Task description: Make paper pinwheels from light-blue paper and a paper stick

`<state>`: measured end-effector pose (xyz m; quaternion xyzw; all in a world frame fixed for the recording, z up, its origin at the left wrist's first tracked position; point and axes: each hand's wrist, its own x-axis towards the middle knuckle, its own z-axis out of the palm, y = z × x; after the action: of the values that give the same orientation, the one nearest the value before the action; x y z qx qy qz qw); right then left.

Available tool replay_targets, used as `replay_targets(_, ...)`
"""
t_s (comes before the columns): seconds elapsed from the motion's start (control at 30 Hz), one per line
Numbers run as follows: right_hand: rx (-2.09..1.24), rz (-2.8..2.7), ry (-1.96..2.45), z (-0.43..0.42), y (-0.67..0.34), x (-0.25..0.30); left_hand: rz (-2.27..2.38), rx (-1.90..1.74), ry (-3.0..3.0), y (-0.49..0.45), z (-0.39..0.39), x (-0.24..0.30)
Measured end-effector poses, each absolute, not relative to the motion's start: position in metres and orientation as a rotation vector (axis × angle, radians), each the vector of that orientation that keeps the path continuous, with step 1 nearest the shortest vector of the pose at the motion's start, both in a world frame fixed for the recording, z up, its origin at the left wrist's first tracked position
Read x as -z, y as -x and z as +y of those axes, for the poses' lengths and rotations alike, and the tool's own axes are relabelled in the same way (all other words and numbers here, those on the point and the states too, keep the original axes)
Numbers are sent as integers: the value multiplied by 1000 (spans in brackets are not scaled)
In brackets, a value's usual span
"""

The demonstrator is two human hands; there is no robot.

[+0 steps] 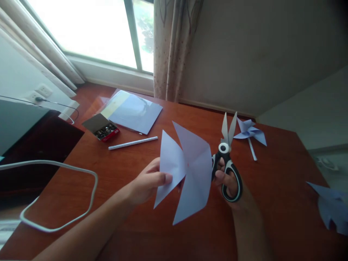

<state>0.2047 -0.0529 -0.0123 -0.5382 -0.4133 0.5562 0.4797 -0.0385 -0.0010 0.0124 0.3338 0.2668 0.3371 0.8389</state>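
My left hand (148,181) pinches a pale blue sheet of paper (190,170) by its left edge and holds it up over the wooden table (127,217). The sheet is cut in from the corners into pointed flaps. My right hand (231,186) grips black and white scissors (227,159) just right of the paper. The blades point up and away and stand slightly apart.
A finished blue paper pinwheel on a white stick (250,133) lies at the back right. A white paper stick (132,143), a small box of pins (104,129) and a stack of paper sheets (133,110) lie at the back left. A white cable (54,195) loops at the left edge. Blue paper pieces (331,210) rest at the right edge.
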Motion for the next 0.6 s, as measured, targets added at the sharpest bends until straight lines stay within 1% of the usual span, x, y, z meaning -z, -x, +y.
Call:
replay_targets(0.1, -1387, -938, 1325, -54, -194, 11, 541, -678, -736, 35, -1, -7)
replay_targets(0.33, -1089, -853, 1506, -51, -182, 11, 761, -820, -499, 25, 11, -4)
replay_targets(0.43, -901, -768, 1529, -48, -180, 12, 740, -830, -446, 23, 15, -3)
replay_targets(0.6, -726, -736, 1545, -48, -182, 16, 655, -763, -738, 22, 7, 3)
